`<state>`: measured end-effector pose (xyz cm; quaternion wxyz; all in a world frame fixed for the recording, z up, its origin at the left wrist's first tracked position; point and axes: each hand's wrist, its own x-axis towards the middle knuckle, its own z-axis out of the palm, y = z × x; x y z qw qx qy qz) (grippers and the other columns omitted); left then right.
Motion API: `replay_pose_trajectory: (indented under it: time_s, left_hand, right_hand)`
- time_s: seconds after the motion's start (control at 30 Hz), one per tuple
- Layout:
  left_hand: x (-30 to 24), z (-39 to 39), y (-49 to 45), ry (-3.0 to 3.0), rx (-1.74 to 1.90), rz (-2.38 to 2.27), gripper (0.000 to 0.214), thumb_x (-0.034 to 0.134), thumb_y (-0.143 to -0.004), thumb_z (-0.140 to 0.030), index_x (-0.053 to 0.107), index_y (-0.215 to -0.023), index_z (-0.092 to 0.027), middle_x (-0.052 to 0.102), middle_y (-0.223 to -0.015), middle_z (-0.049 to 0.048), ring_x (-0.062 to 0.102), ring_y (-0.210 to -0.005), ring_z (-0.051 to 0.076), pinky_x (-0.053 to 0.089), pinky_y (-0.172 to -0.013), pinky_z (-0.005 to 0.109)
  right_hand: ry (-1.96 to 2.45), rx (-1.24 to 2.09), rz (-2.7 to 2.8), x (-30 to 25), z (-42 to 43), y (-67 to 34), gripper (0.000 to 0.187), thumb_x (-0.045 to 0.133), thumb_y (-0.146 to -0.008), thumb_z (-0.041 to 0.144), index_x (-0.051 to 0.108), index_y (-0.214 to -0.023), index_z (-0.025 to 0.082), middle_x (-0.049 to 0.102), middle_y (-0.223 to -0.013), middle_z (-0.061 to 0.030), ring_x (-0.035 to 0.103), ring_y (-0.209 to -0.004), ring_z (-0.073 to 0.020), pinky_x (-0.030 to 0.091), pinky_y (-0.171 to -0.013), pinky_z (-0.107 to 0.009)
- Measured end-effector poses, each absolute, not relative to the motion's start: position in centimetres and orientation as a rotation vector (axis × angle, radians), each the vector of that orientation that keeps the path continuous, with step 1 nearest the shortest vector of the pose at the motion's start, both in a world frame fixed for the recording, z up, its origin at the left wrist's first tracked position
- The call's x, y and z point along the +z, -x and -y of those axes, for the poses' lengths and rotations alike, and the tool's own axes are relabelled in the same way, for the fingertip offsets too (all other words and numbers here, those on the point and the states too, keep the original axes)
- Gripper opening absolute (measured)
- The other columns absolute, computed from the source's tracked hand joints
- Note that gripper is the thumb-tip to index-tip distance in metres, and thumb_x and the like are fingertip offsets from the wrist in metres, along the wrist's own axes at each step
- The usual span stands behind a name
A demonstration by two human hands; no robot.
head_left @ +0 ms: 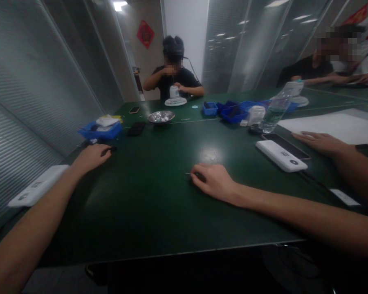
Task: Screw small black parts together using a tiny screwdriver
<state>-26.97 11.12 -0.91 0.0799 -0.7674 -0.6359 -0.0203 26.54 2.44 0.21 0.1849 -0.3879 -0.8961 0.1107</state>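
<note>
My left hand rests on the left of the green table, fingers closed round a small black object whose kind I cannot make out. Just beyond it is a blue tray with a white crumpled item and some yellow in it. Nearer the middle, my right hand lies on the table, curled round the dark handle of what looks like a small screwdriver. Its thin metal shaft points left. Most of the handle is hidden by the fingers.
A metal bowl of small parts and a dark phone lie ahead. White power banks flank me. A bottle and blue bins stand right. Another person's hand rests near; someone opposite handles a white fan.
</note>
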Motion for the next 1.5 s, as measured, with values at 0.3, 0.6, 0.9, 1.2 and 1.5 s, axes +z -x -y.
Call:
replay_pose_trajectory:
  time_s: [0.3, 0.6, 0.9, 1.2, 1.5]
  left_hand:
    - [-1.1, -11.6, 28.5, 2.248, -0.157, 2.011, 0.034, 0.052, -0.097, -0.026, 0.066, -0.122, -0.008, 0.067, -0.124, 0.0128, 0.060, -0.111, 0.025, 0.043, -0.099, 0.034]
    - [0.1, -10.8, 26.5, 2.104, -0.159, 2.182, 0.027, 0.058, -0.096, -0.026, 0.069, -0.114, -0.009, 0.070, -0.106, 0.0081, 0.061, -0.094, 0.022, 0.043, -0.083, 0.027]
    - [1.0, -11.1, 25.6, 1.966, -0.517, 2.346, 0.035, 0.064, -0.093, -0.035, 0.071, -0.118, -0.010, 0.073, -0.107, 0.0042, 0.061, -0.085, 0.017, 0.042, -0.076, 0.023]
    - [0.8, -11.2, 23.5, 1.981, -0.505, 2.392, 0.037, 0.062, -0.094, -0.038, 0.074, -0.118, -0.013, 0.074, -0.100, 0.0029, 0.061, -0.080, 0.017, 0.042, -0.075, 0.025]
    - [0.1, -11.0, 22.9, 1.914, -0.491, 2.415, 0.040, 0.060, -0.095, -0.041, 0.073, -0.121, -0.013, 0.072, -0.096, 0.0041, 0.059, -0.076, 0.018, 0.041, -0.071, 0.027]
  right_hand:
    - [1.096, 0.311, 2.542, 0.5, -2.3, -26.5, 0.024, 0.051, -0.100, 0.033, 0.069, -0.105, 0.017, 0.070, -0.092, -0.0045, 0.058, -0.068, -0.0130, 0.038, -0.061, -0.026]
    - [1.094, 0.290, 2.548, 0.4, -2.3, -26.4, 0.023, 0.051, -0.101, 0.033, 0.069, -0.104, 0.018, 0.070, -0.092, -0.0041, 0.058, -0.068, -0.0131, 0.037, -0.061, -0.026]
    - [1.080, 0.312, 2.553, 0.5, -2.2, -26.5, 0.024, 0.050, -0.101, 0.032, 0.069, -0.104, 0.017, 0.070, -0.092, -0.0046, 0.058, -0.068, -0.0125, 0.037, -0.061, -0.026]
    - [1.074, 0.277, 2.549, 0.3, -2.3, -26.4, 0.024, 0.051, -0.101, 0.033, 0.069, -0.103, 0.018, 0.070, -0.091, -0.0038, 0.057, -0.067, -0.0126, 0.037, -0.060, -0.026]
    - [1.075, 0.282, 2.564, 0.3, -2.4, -26.5, 0.025, 0.050, -0.101, 0.034, 0.068, -0.103, 0.018, 0.069, -0.089, -0.0039, 0.057, -0.066, -0.0126, 0.035, -0.059, -0.025]
